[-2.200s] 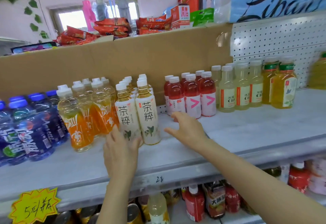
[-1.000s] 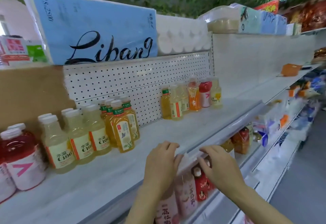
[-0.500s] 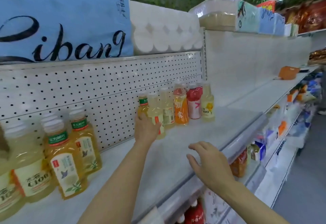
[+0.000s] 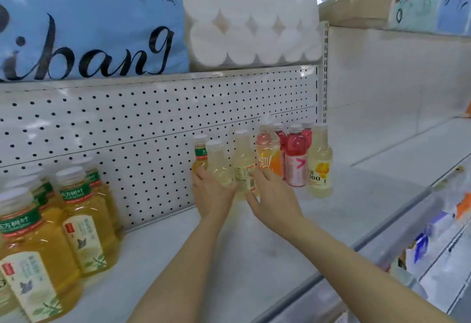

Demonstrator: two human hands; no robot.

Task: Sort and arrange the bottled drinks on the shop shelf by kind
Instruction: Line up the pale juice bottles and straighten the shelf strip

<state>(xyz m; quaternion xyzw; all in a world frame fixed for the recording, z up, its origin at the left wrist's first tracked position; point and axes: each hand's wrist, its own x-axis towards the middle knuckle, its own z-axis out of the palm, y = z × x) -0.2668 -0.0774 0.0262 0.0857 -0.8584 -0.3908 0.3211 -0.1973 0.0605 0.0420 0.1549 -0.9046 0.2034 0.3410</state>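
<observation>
Against the white perforated back panel (image 4: 153, 119) stood a mixed cluster; the left hand (image 4: 212, 192) gripped a pale-yellow clear plastic bottle (image 4: 219, 167), the right hand (image 4: 274, 195) pressed its neighbouring pale bottle (image 4: 244, 167), presumably gathering matching kinds; the orange bottle (image 4: 267, 154) stood just beside.

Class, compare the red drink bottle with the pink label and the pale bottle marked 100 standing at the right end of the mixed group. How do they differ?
The red drink bottle holds deep red liquid; the pale bottle holds a whitish-yellow one. The red bottle's label is pink with a white arrow mark; the pale bottle's shows a yellow fruit picture. The pale bottle stands nearer the shelf's front edge. Both stand upright with pale caps, and neither hand touches them.
</observation>
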